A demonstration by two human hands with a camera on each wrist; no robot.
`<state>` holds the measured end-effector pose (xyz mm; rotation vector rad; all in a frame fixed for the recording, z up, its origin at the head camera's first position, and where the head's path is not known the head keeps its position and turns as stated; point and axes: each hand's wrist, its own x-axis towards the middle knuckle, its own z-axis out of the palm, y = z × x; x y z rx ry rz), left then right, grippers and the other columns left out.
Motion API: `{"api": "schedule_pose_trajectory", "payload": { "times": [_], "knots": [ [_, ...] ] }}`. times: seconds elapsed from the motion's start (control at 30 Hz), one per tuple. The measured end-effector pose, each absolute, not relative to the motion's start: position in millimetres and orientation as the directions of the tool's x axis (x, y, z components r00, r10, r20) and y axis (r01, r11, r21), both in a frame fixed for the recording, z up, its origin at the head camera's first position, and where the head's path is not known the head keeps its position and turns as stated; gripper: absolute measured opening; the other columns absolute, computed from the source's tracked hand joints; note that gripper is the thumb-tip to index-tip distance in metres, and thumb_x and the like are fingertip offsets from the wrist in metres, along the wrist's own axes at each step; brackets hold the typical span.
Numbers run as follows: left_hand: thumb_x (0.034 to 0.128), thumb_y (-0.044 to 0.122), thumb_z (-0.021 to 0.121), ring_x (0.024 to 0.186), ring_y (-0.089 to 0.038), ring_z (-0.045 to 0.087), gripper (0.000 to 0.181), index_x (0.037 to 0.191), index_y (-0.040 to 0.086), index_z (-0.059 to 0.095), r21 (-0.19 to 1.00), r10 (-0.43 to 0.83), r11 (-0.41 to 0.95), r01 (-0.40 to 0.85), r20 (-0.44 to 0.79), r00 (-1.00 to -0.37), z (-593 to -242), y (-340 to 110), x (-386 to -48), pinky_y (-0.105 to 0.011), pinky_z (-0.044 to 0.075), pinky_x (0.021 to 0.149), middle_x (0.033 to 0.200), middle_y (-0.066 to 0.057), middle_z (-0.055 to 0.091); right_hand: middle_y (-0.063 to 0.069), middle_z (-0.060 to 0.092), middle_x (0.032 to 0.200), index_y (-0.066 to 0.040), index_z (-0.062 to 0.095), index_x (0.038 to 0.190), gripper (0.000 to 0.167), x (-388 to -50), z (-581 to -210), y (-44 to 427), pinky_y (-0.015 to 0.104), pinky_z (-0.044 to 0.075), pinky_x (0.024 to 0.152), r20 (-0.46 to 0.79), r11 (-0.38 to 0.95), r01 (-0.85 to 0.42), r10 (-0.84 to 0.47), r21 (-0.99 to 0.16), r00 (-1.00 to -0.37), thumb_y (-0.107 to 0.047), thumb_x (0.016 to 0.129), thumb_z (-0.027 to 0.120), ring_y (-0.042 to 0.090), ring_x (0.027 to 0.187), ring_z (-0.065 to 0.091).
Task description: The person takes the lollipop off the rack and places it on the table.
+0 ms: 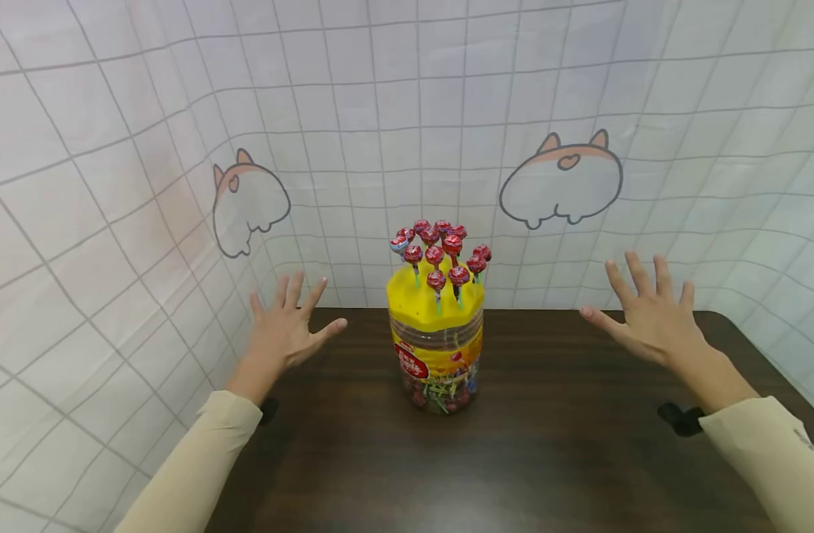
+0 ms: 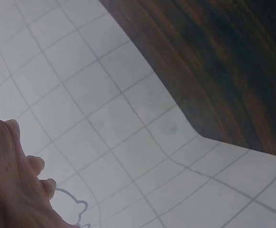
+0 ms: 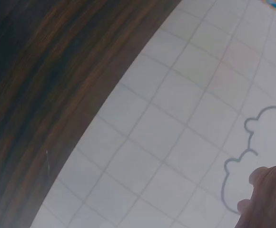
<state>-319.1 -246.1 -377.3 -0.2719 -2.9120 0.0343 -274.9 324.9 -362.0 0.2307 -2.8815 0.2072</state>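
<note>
A clear jar (image 1: 440,363) with a yellow lid (image 1: 423,307) and a yellow label stands upright on the dark table. Several red-wrapped lollipops (image 1: 459,276) and one with a blue wrapper (image 1: 399,244) stick up from the lid; more lie inside the jar. To its left, the left hand (image 1: 283,333) is raised with fingers spread, touching nothing. On the other side, the right hand (image 1: 656,318) is held up the same way, also apart from the jar. Each wrist view shows part of a hand (image 2: 14,175) (image 3: 269,194) at its edge, holding nothing visible.
A white grid-patterned cloth (image 1: 447,96) with cartoon animal drawings (image 1: 563,185) hangs behind and to both sides of the dark wooden table (image 1: 447,474). Beneath each wrist is a small black object (image 1: 680,420), partly hidden by the sleeve on the right.
</note>
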Motion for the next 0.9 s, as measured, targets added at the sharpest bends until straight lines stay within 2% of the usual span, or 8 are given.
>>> {"api": "schedule_pose_trajectory", "payload": {
  "times": [0.27, 0.47, 0.6, 0.77, 0.9],
  "knots": [
    [0.0886, 0.09, 0.026, 0.16, -0.039, 0.001, 0.096, 0.165, 0.038, 0.0, -0.073, 0.199, 0.98, 0.187, 0.226, -0.954, -393.6, -245.7, -305.3, -0.08, -0.002, 0.116, 0.174, -0.01, -0.001, 0.015, -0.009, 0.173, -0.02, 0.001, 0.166, 0.096, -261.3, -376.7, 313.1, 0.088, -0.001, 0.106, 0.281, 0.969, -0.218, -0.178, -0.117, -0.943, -0.07, 0.098, 0.046, 0.049, 0.155, -0.018],
    [0.0885, 0.088, 0.034, 0.161, -0.037, 0.001, 0.096, 0.164, 0.04, 0.001, -0.034, 0.208, 0.978, 0.206, 0.235, -0.949, -411.2, -241.9, -285.2, -0.081, -0.003, 0.115, 0.174, -0.008, 0.002, 0.015, -0.005, 0.173, -0.023, 0.002, 0.166, 0.095, -245.9, -395.0, 302.7, 0.089, 0.004, 0.105, 0.296, 0.962, -0.25, -0.208, -0.109, -0.932, -0.068, 0.098, 0.049, 0.052, 0.155, -0.011],
    [0.088, 0.087, 0.039, 0.161, -0.037, 0.004, 0.096, 0.164, 0.041, 0.003, -0.004, 0.218, 0.974, 0.225, 0.253, -0.942, -423.8, -237.0, -273.5, -0.082, -0.002, 0.115, 0.174, -0.006, 0.002, 0.014, -0.005, 0.173, -0.024, 0.003, 0.166, 0.093, -236.4, -406.4, 296.2, 0.089, 0.002, 0.105, 0.29, 0.954, -0.265, -0.216, -0.141, -0.932, -0.066, 0.098, 0.05, 0.052, 0.155, -0.012],
    [0.0879, 0.085, 0.043, 0.161, -0.035, 0.004, 0.096, 0.164, 0.042, 0.003, 0.066, 0.221, 0.967, 0.247, 0.27, -0.937, -436.3, -226.8, -263.9, -0.08, -0.001, 0.116, 0.174, -0.004, 0.002, 0.011, -0.008, 0.174, -0.023, 0.004, 0.167, 0.091, -227.9, -415.7, 286.1, 0.089, 0.0, 0.106, 0.309, 0.938, -0.287, -0.219, -0.195, -0.925, -0.062, 0.099, 0.052, 0.05, 0.155, -0.014],
    [0.0903, 0.08, 0.047, 0.161, -0.033, 0.003, 0.094, 0.163, 0.044, 0.001, 0.179, 0.222, 0.943, 0.28, 0.287, -0.932, -445.3, -213.5, -257.8, -0.08, -0.001, 0.117, 0.174, -0.001, 0.0, 0.008, -0.006, 0.174, -0.024, 0.004, 0.167, 0.088, -221.4, -418.7, 274.3, 0.086, -0.001, 0.109, 0.332, 0.914, -0.301, -0.204, -0.273, -0.921, -0.058, 0.101, 0.053, 0.049, 0.156, -0.011]
  ]
}}
